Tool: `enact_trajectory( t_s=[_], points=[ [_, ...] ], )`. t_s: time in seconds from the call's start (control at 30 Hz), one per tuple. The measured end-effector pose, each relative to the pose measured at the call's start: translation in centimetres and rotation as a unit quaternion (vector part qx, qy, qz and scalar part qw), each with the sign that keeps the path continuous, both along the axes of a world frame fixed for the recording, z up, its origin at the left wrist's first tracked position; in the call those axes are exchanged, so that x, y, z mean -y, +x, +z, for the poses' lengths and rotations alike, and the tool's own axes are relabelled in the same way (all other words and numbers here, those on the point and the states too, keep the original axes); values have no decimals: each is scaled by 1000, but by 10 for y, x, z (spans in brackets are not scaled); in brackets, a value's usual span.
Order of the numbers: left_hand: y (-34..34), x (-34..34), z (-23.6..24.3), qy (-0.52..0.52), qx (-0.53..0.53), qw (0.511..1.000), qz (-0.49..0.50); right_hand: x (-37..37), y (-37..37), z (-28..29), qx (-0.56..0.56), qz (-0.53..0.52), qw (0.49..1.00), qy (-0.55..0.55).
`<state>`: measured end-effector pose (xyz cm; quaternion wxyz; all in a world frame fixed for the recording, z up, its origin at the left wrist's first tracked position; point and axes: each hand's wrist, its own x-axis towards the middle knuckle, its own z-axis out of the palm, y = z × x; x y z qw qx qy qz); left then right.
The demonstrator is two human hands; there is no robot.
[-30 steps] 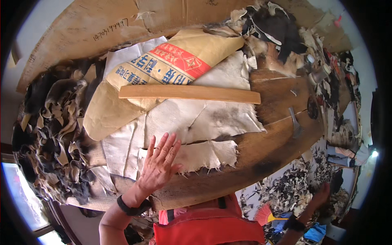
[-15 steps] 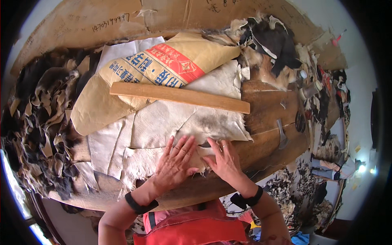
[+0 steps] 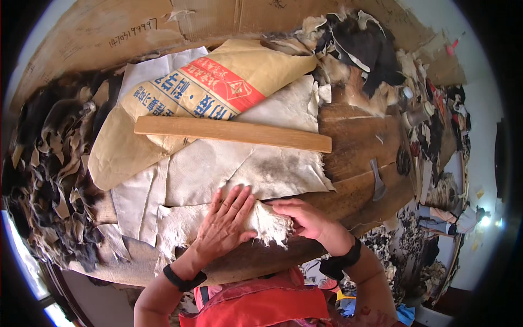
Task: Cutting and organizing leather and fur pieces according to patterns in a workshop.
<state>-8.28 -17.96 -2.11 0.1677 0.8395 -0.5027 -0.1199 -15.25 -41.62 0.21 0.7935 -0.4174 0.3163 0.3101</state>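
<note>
A narrow strip of cream hide (image 3: 182,220) with a shaggy, fringed edge lies along the near side of a larger pale hide (image 3: 229,169). My left hand (image 3: 224,223) rests flat on the strip, fingers outstretched and pointing away from me. At the strip's right end, my right hand (image 3: 310,218) is closed on its furry edge, with the index finger reaching left over the top. Part of that grip is hidden by the curled fingers. Beyond my hands, a long flat wooden slat (image 3: 234,132) lies across the hide and a brown paper sack (image 3: 125,147).
Dark fur scraps (image 3: 60,180) pile up at the left of the wooden work surface (image 3: 354,131). A flat metal blade (image 3: 377,180) lies at the right. Black and tan pelts (image 3: 365,52) heap at the far right, before a cardboard wall (image 3: 218,22). Another person (image 3: 447,218) is at far right.
My right hand has turned and closed on the strip's right end, where more shaggy fur now shows. The left hand stays flat on it. The view has shifted slightly.
</note>
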Motion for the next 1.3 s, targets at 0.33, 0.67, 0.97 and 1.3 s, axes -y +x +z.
enact_trajectory(
  t_s=[0.33,0.67,0.97,1.3],
  points=[
    [5,3,0,8,33,999,3,14,-5,0,232,199,775,-553],
    [-5,-9,3,-81,-56,994,43,24,97,41,451,176,591,-646],
    [186,-246,1,-158,102,722,666,44,141,-5,505,201,570,-616],
    [74,-303,69,-302,-414,777,366,136,90,80,420,-58,510,-748]
  ],
)
